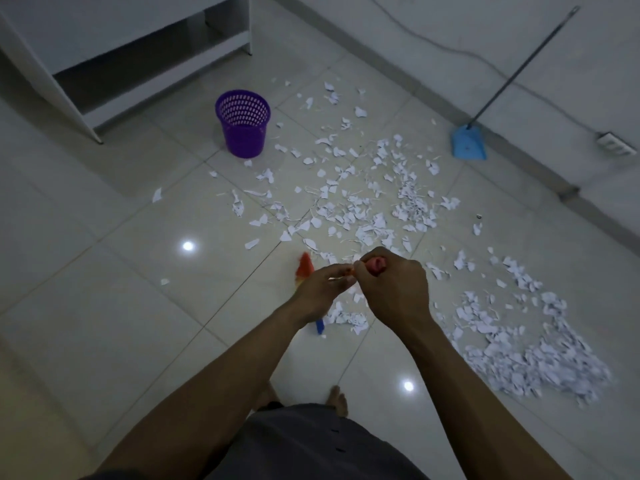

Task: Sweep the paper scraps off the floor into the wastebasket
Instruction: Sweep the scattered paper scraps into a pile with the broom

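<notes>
Right grip (391, 289) curls round the red broom handle (375, 263), left grip (322, 289) pinching it alongside, forearms outstretched; bare floor (104, 306) lies left of the paper scraps (408, 199).

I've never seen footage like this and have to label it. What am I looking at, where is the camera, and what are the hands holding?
There is no machine here. A person wears one wide-angle camera on the head, so you look down along both bare arms to the tiled floor. The right hand grips a red-ended handle, probably a broom seen end-on; orange and blue parts show beneath the hands. The left hand has its fingers at the same spot, but it is unclear whether they grip. White paper scraps are strewn over the floor, thickest at lower right. A purple wastebasket stands upright beyond them. A blue dustpan on a long pole stands by the wall.
</notes>
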